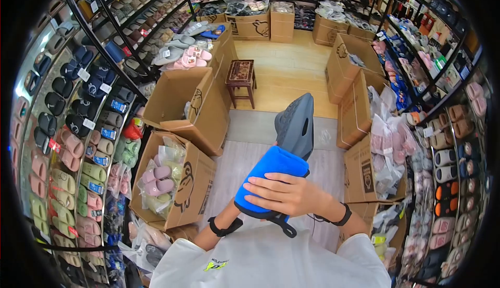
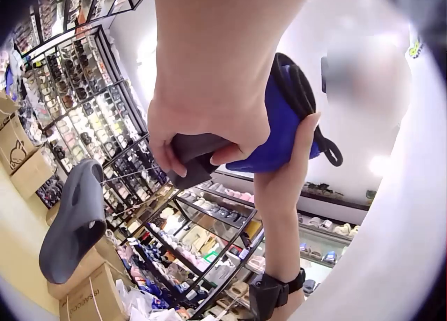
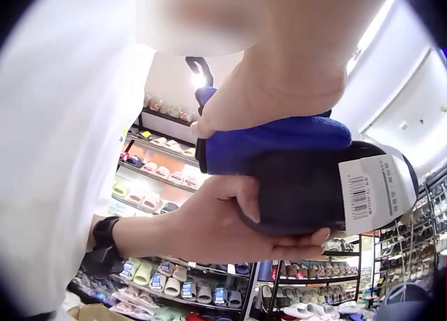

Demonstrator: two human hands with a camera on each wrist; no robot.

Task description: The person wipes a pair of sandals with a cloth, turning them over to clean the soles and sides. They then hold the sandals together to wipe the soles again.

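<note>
Right hand [image 1: 286, 194] gripping blue slipper [image 1: 273, 165] from above, left hand [image 3: 223, 227] clasping its black sole [image 3: 300, 188] from beneath

The blue slipper [image 1: 273, 176] has a soft, fuzzy cloth upper over a dark, matt, smooth sole [image 3: 300, 195] bearing a white paper tag [image 3: 374, 192], the grey slipper [image 1: 296, 124] looks like matt moulded foam, the boxes [image 1: 187, 108] are plain brown cardboard, the stool [image 1: 240, 74] is dark wood, and the bags [image 1: 388, 142] are glossy clear plastic.

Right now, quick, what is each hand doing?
Left hand: closed, holding the blue slipper from below.
Right hand: closed over the same slipper's top.
</note>
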